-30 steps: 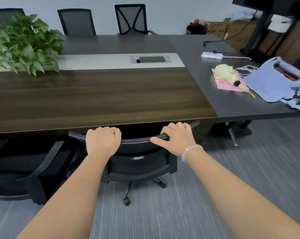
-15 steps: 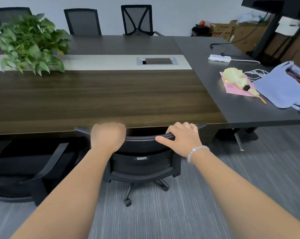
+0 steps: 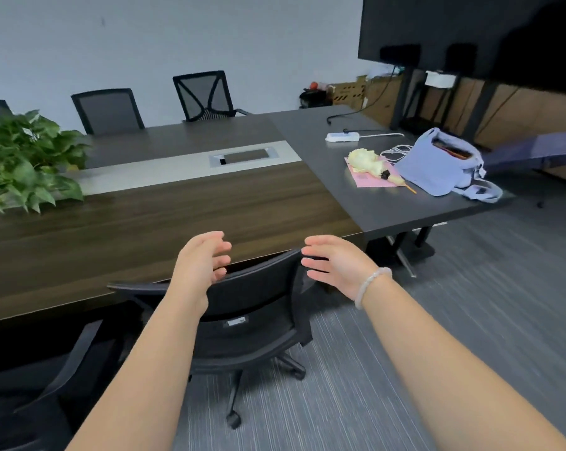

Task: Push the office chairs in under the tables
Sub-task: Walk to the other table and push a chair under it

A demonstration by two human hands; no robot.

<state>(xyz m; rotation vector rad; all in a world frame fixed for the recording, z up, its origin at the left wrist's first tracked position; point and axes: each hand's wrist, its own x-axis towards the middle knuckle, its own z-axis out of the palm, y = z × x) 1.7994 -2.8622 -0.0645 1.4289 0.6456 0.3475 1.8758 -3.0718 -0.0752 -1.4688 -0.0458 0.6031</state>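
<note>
Releasing chair [image 3: 242,297], hands [image 3: 203,258] now open

Even, soft indoor light; wide-angle view.
Edges are bowed by the lens, slight motion blur is seen, and a faint sheen is carried by the wooden table [image 3: 164,222].

I see a plain pale wall [image 3: 177,37] across the upper left of the frame, grey striped carpet [image 3: 470,320] at lower right, a large dark screen [image 3: 470,30] on a black stand at upper right, and cardboard boxes [image 3: 350,92] against the far wall.
</note>
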